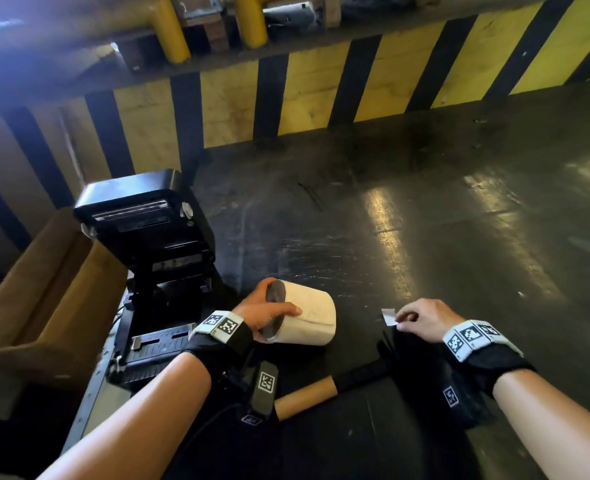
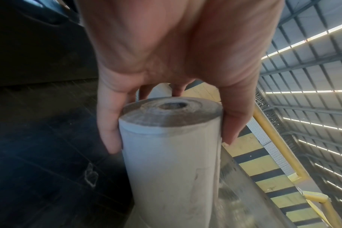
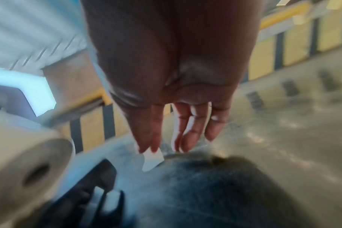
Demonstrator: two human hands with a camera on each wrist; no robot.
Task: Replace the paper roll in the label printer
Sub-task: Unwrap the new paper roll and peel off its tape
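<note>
A black label printer [image 1: 155,271] stands at the left with its lid tilted up and its bay open. My left hand [image 1: 269,311] grips a full white paper roll [image 1: 309,315] by its dark end, just right of the printer; in the left wrist view the fingers [image 2: 109,128] and thumb wrap the paper roll [image 2: 170,154]. My right hand [image 1: 421,322] pinches a small white paper scrap [image 1: 388,315] between thumb and forefinger, to the right of the roll. The right wrist view shows the paper scrap [image 3: 152,160] and the paper roll [image 3: 27,172], blurred.
An empty brown cardboard core [image 1: 305,396] on a black spindle [image 1: 362,374] lies on the dark worktop [image 1: 425,220] near me. A black cloth-like item [image 1: 421,362] sits under my right wrist. A yellow-and-black striped wall [image 1: 321,91] bounds the back; a brown box [image 1: 44,299] sits left.
</note>
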